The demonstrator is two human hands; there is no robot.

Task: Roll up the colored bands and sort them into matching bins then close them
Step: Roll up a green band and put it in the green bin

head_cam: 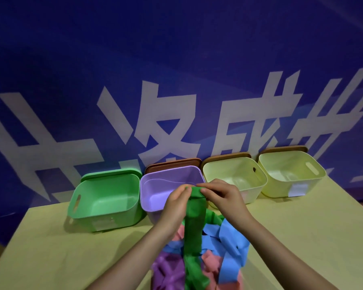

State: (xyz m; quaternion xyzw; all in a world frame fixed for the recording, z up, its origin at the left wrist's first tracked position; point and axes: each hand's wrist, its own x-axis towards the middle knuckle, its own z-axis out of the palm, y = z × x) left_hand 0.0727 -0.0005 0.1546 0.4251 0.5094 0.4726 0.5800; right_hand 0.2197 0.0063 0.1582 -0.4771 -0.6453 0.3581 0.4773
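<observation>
My left hand (176, 200) and my right hand (220, 195) both pinch the top end of a green band (194, 231), holding it up in front of the purple bin (155, 191). The band hangs down to a heap of blue (231, 248), pink (211, 262) and purple (168, 268) bands on the table. A green bin (105, 201) stands to the left, open, with its green lid (111, 172) leaning behind it. Two pale yellow bins (235, 176) (291, 174) stand to the right, also open.
Brown lids (172, 162) lean behind the purple and yellow bins against a blue banner wall with large white characters. The yellow table (50, 248) ends at a left edge and a right edge beyond the bins.
</observation>
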